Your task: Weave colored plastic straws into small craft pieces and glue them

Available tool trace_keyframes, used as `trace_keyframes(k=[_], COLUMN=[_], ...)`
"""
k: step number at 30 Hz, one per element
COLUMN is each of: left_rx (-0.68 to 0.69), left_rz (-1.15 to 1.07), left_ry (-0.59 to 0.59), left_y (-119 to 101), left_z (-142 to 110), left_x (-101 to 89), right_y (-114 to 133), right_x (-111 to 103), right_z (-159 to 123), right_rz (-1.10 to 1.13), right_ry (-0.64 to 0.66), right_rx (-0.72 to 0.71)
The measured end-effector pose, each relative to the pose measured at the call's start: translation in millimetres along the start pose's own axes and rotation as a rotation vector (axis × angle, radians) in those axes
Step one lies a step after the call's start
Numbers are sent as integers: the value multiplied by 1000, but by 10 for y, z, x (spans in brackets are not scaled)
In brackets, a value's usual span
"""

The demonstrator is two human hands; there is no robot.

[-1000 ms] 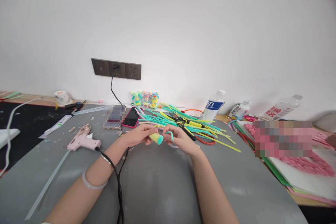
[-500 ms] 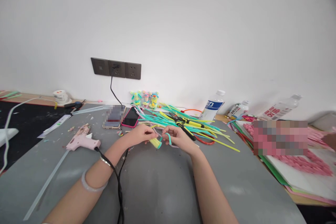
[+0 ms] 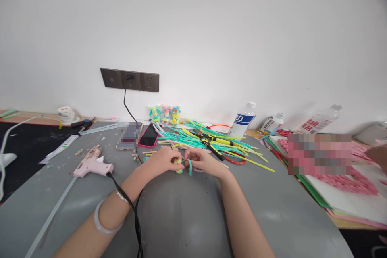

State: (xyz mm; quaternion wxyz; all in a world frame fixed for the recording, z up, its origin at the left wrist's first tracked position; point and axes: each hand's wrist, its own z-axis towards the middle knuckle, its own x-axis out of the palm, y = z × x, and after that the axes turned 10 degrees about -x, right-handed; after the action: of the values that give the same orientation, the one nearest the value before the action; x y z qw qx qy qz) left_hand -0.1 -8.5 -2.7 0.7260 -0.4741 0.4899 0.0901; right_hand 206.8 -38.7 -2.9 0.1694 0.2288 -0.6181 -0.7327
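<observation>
Yellow and teal fuzzy stems form a small bundle near the centre of the frame, pinched between thumb and fingers of the left grip, so only its lower part shows. Just right of it, the right grip presses thumb and fingers together on a teal pipe cleaner, its doubled end hanging below; being held so close, the two pieces can probably be worked against each other. Both hands keep to the far half of the grey desk, whose bare stretch at lower centre gives the forearms room.

Right of centre, just beyond the fingers, loose pipe cleaners lie heaped, seemingly for easy reach, with black-and-yellow pliers on top, likely kept handy. Left of the heap lies a pink-edged phone. Behind, three fuzzy figures stand by the wall, apparently out of the way.

At left, a pink glue gun rests on its side, a long translucent stick reaching toward the lower-left corner. Farther out, a blue-labelled bottle stands right of the heap, well apart from the hands.
</observation>
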Motion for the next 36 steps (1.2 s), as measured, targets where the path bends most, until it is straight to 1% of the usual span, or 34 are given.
trace_keyframes(k=[3,5,9,13,18,22,27,32,36], left_rx=[11,4,-8,-3,-28,-8,43,51,55], left_rz=[20,-7,-95,-120,-124,-108,-89,-85,-90], left_ry=[17,32,45,52,66,72,90,91,97], left_y=[-59,-75,-40,-22,-81,-76,-25,-21,0], left_z=[-6,-7,1,-1,-28,-27,-15,-14,-11], left_x=[24,31,33,17,-26,-44,-61,-80,-74], right_y=[-10,-15,2,19,16,2,-3,28,28], right_x=[-39,-61,-80,-88,-113,-137,-153,-134,-127], right_z=[-23,-41,-70,-85,-98,-110,-123,-130,-130], right_rz=[12,22,36,40,18,-1,-48,-5,35], right_ry=[35,46,49,49,64,111,141,194,201], right_rx=[20,37,74,108,117,111,152,145,151])
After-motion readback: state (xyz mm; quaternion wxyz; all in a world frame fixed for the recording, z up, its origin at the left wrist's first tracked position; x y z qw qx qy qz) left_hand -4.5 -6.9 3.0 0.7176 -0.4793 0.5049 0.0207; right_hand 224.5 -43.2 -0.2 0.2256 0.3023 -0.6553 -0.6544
